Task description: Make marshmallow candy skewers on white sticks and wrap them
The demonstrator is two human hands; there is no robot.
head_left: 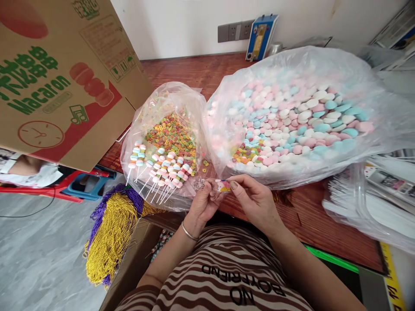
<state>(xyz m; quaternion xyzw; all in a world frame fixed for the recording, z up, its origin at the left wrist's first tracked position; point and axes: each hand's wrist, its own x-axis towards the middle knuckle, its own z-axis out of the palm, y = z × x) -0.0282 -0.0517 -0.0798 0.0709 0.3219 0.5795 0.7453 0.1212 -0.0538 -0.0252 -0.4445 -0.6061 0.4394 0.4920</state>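
- The person's left hand [205,203] pinched a small printed wrapper [223,185] between thumb and fingers; a clear, patterned end stuck out past the thumb.
- The right hand [256,201] gripped the wrapper's other end, thumb against forefinger. From where I stood, I couldn't tell what was inside.
- The wrapper was up at the near edge of the red-brown wooden table [311,211], in front of the gap between two plastic bags.
- The smaller bag, on the person's left, held a heap of ring-shaped candies [171,131] in orange, yellow, green and red.
- On its near side lay a cluster of candy skewers [171,166], pastel pieces threaded on white sticks; a few loose rings sat on the table just beside the bag.
- The larger bag, to the right, was spread wide around pink, white and blue marshmallow discs [301,119], with more colored rings at its near left.
- A cardboard carton [61,82] printed "Macaron" stood at the far left.
- Gold bead strands [110,237] and purple ones hung below the table's left end.
- A bangle [189,232] circled the left wrist.
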